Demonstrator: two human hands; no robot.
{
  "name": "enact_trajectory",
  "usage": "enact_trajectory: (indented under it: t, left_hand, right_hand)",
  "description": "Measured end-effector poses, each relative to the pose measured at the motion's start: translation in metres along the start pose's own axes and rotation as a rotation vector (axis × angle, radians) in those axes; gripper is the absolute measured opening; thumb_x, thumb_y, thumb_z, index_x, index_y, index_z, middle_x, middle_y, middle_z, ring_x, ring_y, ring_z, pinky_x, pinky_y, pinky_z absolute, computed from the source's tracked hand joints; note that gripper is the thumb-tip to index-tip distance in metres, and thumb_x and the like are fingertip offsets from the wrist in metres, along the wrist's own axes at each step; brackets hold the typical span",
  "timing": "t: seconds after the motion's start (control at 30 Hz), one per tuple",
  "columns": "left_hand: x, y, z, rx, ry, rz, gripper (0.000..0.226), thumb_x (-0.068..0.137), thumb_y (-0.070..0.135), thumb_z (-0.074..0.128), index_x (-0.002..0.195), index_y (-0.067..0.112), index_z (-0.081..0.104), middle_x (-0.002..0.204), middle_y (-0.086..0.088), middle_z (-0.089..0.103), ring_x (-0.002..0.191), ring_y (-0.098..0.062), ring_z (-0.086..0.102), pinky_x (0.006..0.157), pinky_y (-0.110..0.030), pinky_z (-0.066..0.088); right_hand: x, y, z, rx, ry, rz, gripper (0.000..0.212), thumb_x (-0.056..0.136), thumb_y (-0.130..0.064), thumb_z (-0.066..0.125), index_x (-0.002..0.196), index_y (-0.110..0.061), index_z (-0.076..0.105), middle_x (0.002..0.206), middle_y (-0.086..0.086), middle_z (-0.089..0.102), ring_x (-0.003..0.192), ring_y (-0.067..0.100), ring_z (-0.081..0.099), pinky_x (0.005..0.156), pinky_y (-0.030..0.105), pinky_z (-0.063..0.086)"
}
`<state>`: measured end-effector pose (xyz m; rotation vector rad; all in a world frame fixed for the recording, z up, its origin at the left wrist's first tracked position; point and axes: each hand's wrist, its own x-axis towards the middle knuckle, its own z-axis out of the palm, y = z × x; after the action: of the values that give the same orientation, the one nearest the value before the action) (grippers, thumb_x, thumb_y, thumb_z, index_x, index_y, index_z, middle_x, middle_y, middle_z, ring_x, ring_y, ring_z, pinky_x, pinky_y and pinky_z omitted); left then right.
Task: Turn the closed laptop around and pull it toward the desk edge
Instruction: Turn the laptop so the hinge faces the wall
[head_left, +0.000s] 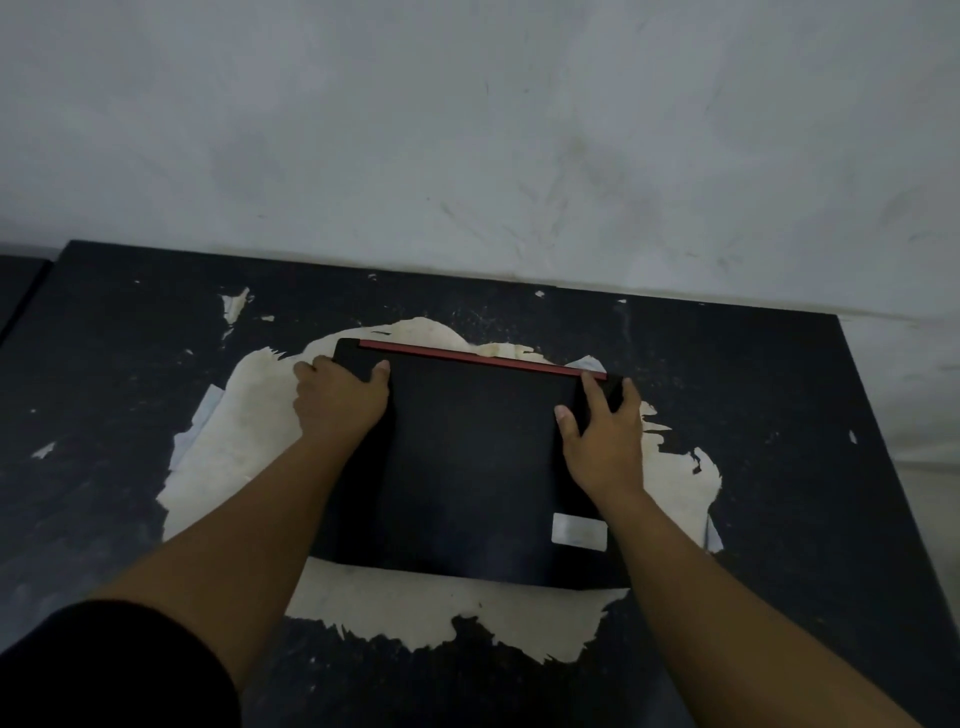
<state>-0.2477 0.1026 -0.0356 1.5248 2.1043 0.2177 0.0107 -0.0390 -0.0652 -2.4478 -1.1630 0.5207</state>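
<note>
Black and closed, the laptop lies flat on the counter, midway between its left and right edges and nearer the far edge by the wall, over a pale patch where the dark surface has peeled. A red strip runs along its far side. The left hand clasps the far left corner, thumb on the lid. The right hand grips the far right corner, fingers spread. A grey sticker sits near its right side.
</note>
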Motion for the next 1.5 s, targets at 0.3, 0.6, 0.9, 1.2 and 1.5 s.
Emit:
enact_trajectory:
  t: [0.3,0.6,0.9,1.2,1.5]
  left_hand:
    - [-0.031,-0.033,-0.013,-0.015,-0.086,-0.074,0.098,0.085,0.064,0.066,0.152,0.004,0.028,0.151,-0.023,0.033,0.137,-0.042,0.039,0.105,-0.053,0.040]
    - [-0.063,-0.093,-0.007,-0.077,-0.120,-0.027,0.090,0.083,0.073,0.061,0.135,0.002,0.041,0.134,-0.023,0.047,0.119,-0.043,0.053,0.096,-0.051,0.047]
    - [-0.055,-0.102,-0.005,0.081,-0.074,0.186,0.083,0.080,0.087,0.043,0.117,0.013,0.038,0.119,-0.016,0.059,0.101,-0.042,0.064,0.081,-0.048,0.052]
    - [-0.046,-0.111,0.020,0.109,0.179,0.321,0.069,0.092,0.080,0.026,0.111,0.015,0.037,0.081,-0.007,0.057,0.065,-0.029,0.053,0.060,-0.037,0.040]
    - [-0.034,-0.114,0.027,0.076,0.200,0.351,0.081,0.091,0.079,0.031,0.133,0.010,0.039,0.115,-0.018,0.066,0.099,-0.039,0.066,0.069,-0.040,0.042]
  right_hand:
    - [-0.041,0.013,-0.006,0.167,0.038,0.175,0.089,0.091,-0.056,0.069,0.159,-0.016,0.029,0.155,0.017,0.039,0.139,0.037,0.042,0.112,0.052,0.038]
    - [-0.067,0.029,-0.010,0.224,-0.014,0.467,0.092,0.079,-0.077,0.064,0.138,-0.010,0.044,0.135,0.018,0.053,0.123,0.040,0.052,0.101,0.049,0.044]
    - [-0.063,0.030,-0.001,-0.075,0.058,0.306,0.081,0.092,-0.080,0.037,0.133,-0.010,0.042,0.122,0.020,0.058,0.105,0.041,0.060,0.077,0.042,0.039]
    - [-0.062,0.032,0.024,-0.052,0.265,0.374,0.090,0.090,-0.081,0.035,0.141,-0.006,0.043,0.131,0.020,0.055,0.115,0.041,0.058,0.080,0.044,0.039]
    - [-0.057,0.036,0.025,-0.047,0.298,0.359,0.107,0.081,-0.090,0.029,0.132,-0.001,0.058,0.122,0.019,0.065,0.108,0.038,0.062,0.082,0.043,0.044]
